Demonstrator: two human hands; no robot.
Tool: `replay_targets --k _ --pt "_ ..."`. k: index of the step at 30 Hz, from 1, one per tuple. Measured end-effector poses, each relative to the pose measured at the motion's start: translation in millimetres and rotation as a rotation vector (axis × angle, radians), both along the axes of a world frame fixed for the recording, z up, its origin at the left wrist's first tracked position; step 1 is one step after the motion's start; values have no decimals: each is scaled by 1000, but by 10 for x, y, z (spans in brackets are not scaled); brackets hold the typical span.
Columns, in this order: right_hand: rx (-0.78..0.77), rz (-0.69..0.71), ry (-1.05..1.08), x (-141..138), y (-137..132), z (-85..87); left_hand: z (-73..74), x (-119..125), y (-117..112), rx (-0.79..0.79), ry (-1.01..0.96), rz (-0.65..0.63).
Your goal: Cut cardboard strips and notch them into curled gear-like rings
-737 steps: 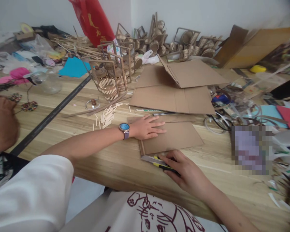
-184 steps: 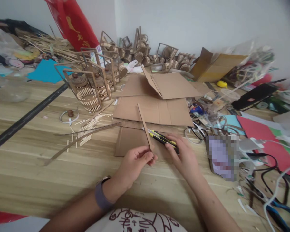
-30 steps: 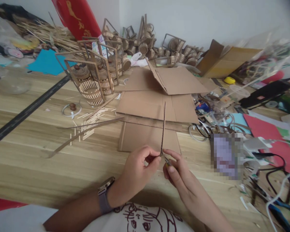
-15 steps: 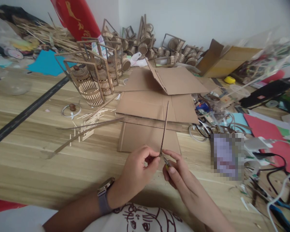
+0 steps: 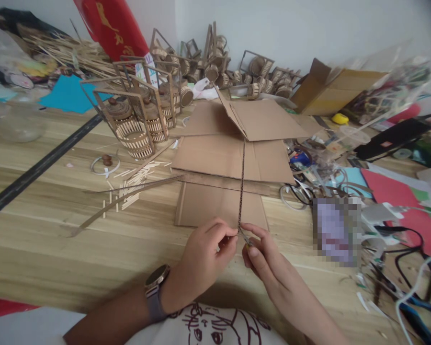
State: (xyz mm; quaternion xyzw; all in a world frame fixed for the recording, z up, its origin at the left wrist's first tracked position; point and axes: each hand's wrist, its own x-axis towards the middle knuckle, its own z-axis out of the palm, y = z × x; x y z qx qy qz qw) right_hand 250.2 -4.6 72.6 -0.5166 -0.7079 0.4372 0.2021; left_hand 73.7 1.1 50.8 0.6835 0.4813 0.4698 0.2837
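Observation:
A narrow strip of corrugated cardboard (image 5: 242,187) points away from me, its fluted edge showing. My left hand (image 5: 210,251), with a watch on the wrist, pinches its near end between thumb and fingers. In my right hand (image 5: 267,261) is a small pointed metal tool (image 5: 247,239), gripped between thumb and fingers, its tip against the strip's near end. My right index finger reaches forward to the strip. Whether the tool is a knife or tweezers I cannot tell. Flat cardboard sheets (image 5: 208,158) lie beyond both hands.
Small slatted baskets with tall handles (image 5: 136,139) stand at left, near scattered short sticks (image 5: 132,189). A long dark bar (image 5: 46,165) crosses the left side. An open cardboard box (image 5: 337,88) sits at back right. Cables, coloured paper (image 5: 398,196) and blue-handled pliers (image 5: 416,316) clutter the right.
The cardboard strip's far end has swung left and extends farther away from me. Both hands stay in nearly the same place, still holding the strip and tool.

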Motion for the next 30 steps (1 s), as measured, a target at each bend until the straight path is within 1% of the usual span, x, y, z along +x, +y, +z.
replay_targets --k 3,7,9,13,19,22,26,30 --pt "18 -1 -27 3 0 0 -3 -2 -5 1 -11 -8" --pt "12 -2 -41 3 -6 -5 9 3 3 -23 -92 -12" --pt "26 -2 -47 -4 -4 -13 17 7 15 -91 -157 -9" --pt "101 -25 -66 -33 12 -40 19 17 43 -278 -316 -3" --pt "286 -58 -77 -76 22 -104 7 25 51 -488 -492 -54" --pt "361 -54 -100 -80 14 -125 18 22 52 -525 -513 -67" --pt "454 -51 -149 -65 2 -156 40 16 52 -534 -489 -103" --pt "493 -45 -168 -52 2 -175 50 14 54 -549 -456 -134"
